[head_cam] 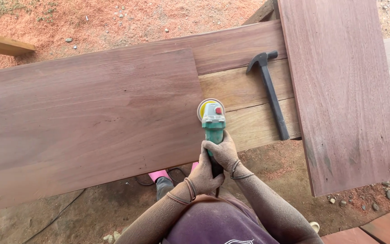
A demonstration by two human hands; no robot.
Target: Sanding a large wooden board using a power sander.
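1. Setting: outdoor work area; reddish sawdust-covered ground (113,22) with scattered small stones. A worktop of pale wooden planks (244,108) carries the boards and tools.
2. Right hand (224,151): dust-coated, fingers wrapped tight around the upper handle of the tool. Bands on the wrist.
3. Left hand (202,177): dust-coated, fingers curled shut around the lower end of the same handle, just below and touching the right hand. Bands on the wrist.
4. Angle grinder (213,119): green body, grey head, red button on top, round yellow sanding disc beneath the head. Held in both hands, pointing away from the person. The disc sits at the right-hand edge of the large board, partly over the pale planks.
5. Large reddish-brown board (86,117): lies flat across the worktop, filling the left and centre of the view; surface smooth, dusty.
6. Second reddish-brown board (339,90): lies crosswise at the right, overlapping the planks, its near end overhanging the ground.
7. Claw hammer (269,90): black, lying flat on the pale planks between the two boards, head away from the person, well apart from the grinder.
8. Purple shirt (213,223): on the person's torso, bottom centre.
9. Pink footwear (157,175): visible below the large board's edge, beside a dark cable (55,217) on the ground.
10. Pale timber piece (1,44): upper left, on the sawdust.
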